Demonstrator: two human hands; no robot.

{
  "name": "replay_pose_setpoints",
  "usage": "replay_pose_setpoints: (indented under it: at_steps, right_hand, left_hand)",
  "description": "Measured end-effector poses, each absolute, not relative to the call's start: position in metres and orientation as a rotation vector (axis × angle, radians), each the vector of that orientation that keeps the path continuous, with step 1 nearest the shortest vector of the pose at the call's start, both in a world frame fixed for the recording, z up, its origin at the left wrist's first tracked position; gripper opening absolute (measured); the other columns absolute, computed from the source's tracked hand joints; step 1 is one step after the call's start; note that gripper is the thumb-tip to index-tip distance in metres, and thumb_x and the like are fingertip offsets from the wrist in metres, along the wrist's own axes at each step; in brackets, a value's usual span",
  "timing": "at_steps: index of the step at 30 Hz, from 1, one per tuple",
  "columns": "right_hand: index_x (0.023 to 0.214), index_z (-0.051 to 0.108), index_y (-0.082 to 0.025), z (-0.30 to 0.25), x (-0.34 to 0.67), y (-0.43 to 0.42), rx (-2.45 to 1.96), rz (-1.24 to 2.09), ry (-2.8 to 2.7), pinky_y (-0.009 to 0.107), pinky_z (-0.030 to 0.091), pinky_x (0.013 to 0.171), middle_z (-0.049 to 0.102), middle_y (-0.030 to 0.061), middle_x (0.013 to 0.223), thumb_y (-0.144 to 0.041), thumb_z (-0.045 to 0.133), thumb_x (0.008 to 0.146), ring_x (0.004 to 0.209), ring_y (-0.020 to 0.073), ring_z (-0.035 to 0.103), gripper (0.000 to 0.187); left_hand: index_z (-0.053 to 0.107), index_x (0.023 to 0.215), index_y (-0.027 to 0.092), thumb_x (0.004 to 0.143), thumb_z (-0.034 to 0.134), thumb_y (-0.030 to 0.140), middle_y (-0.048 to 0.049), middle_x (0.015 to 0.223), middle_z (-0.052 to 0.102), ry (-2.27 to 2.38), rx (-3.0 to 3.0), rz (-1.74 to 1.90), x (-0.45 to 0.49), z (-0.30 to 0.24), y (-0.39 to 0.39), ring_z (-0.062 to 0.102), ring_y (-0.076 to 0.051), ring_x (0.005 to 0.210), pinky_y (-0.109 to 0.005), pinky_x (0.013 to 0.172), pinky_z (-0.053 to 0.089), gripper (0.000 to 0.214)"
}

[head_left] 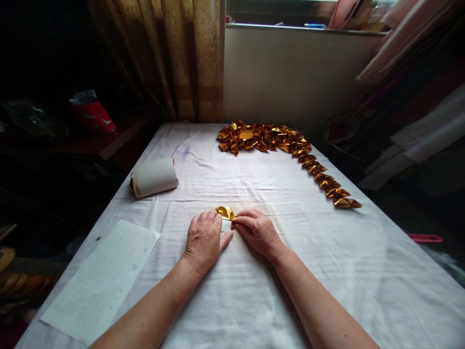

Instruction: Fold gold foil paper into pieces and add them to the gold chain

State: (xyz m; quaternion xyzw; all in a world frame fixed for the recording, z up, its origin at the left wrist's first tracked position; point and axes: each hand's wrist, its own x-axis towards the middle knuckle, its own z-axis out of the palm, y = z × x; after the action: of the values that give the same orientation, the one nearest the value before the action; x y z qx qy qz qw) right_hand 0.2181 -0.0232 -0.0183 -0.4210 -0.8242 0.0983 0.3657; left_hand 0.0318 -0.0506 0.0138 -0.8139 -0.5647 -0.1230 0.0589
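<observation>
A small piece of gold foil paper (225,212) lies on the white cloth near the middle of the table, its shiny side partly showing and a pale strip in front of it. My left hand (205,237) presses down on its left part, fingers bent over the edge and thumb stretched toward the right. With thumb and fingers pinched together, my right hand (257,230) grips the right end of the same piece. My fingers hide much of the foil, so its full shape cannot be made out.
A heap of folded gold foil pieces (261,138) lies at the back, trailing toward the right edge. At left are a curled roll of pale paper (155,178) and a printed sheet (101,281). A red container (95,117) stands on a side shelf. Curtains (181,58) hang behind.
</observation>
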Motion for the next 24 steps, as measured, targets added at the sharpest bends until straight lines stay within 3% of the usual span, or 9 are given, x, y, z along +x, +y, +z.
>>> replay_pose_setpoints:
  at_steps: [24]
  right_hand:
    - [0.092,0.074,-0.025,-0.0180,0.2170,-0.0244,-1.171,0.281,-2.124,0.035,0.051,0.083,0.071,0.0052,0.096,-0.027,0.065,0.087,0.090,0.0192,0.064,0.011]
  left_hand:
    - [0.060,0.096,0.017,0.090,0.053,0.051,-0.0103,0.099,0.062,-1.745,-2.437,-0.382,0.0342,0.0125,-0.0459,0.053,-0.026,0.093,-0.041,0.082,0.038,0.035]
